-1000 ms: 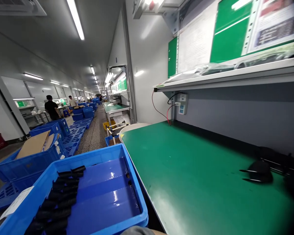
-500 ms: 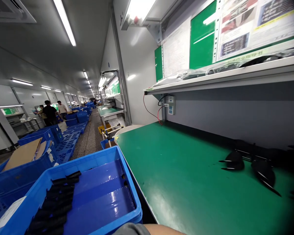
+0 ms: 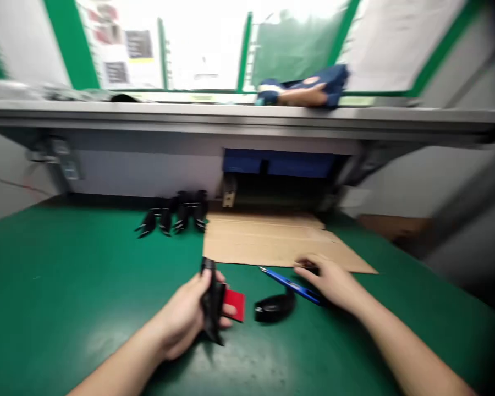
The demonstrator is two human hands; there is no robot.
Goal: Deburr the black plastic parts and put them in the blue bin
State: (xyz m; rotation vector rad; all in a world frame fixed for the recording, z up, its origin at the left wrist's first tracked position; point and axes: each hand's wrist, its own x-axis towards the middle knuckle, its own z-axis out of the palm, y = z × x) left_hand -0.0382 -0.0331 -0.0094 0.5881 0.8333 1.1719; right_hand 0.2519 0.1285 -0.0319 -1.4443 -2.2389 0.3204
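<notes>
My left hand [image 3: 185, 311] is closed round a black pointed part [image 3: 211, 308], held nearly upright. A flat red piece [image 3: 236, 305] sticks out beside it, with the fingers of that hand against it. My right hand [image 3: 328, 279] has its fingers curled over the table at the cardboard's front edge. Something dark shows between its thumb and fingers, too blurred to name. Just left of it lies a blue pen [image 3: 291, 286], slanting across the green tabletop. Between the hands rests a glossy black curved piece [image 3: 274, 308].
Several black pointed parts [image 3: 181, 212] stand in a row at the back left. A flat cardboard sheet [image 3: 264, 242] covers the rear middle of the green table [image 3: 86, 291]. Above runs a white shelf [image 3: 169, 116] with a dark blue bundle [image 3: 309, 88] on it.
The view has swung right, from the blue crate and aisle to the middle of the table. Both hands have come into view, the left with a black part and the red piece.
</notes>
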